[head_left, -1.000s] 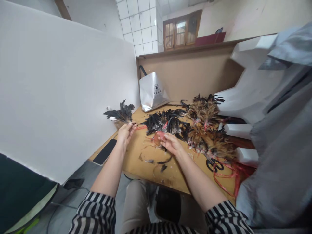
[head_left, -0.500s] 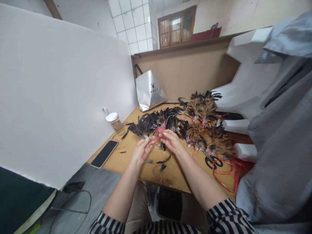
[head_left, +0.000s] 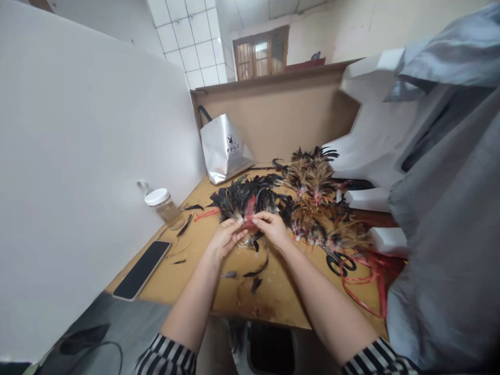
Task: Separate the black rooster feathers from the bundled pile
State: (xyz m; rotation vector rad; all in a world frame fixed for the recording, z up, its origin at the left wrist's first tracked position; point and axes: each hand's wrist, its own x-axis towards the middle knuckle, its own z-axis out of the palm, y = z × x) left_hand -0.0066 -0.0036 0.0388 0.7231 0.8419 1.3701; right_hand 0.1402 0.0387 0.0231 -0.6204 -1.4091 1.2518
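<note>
Between my hands stretches a strip of thin red plastic ribbon (head_left: 249,209), one end standing up in front of the dark feathers. My left hand (head_left: 228,235) pinches it on the left, thumb on top. From the right, my right hand (head_left: 271,227) pinches the same ribbon between thumb and fingertips. Directly behind lie black glossy feathers (head_left: 238,194) in bunches, with a red ribbon tail (head_left: 207,213) sticking out on their left. Brown feather bunches (head_left: 328,221) with tied pale ends sit to the right. A few loose dark feathers (head_left: 255,268) lie below my hands.
A lidded clear jar (head_left: 166,209) and a phone (head_left: 142,271) stand at the left edge. At the back is a silver bag (head_left: 224,148). Black-handled scissors (head_left: 340,263) and tangled red ribbon (head_left: 375,281) lie right, beside grey cloth (head_left: 449,219).
The view has turned slightly right. The bunched red ribbon is now spread flatter between my hands, and a red tail shows at the left of the black feathers.
</note>
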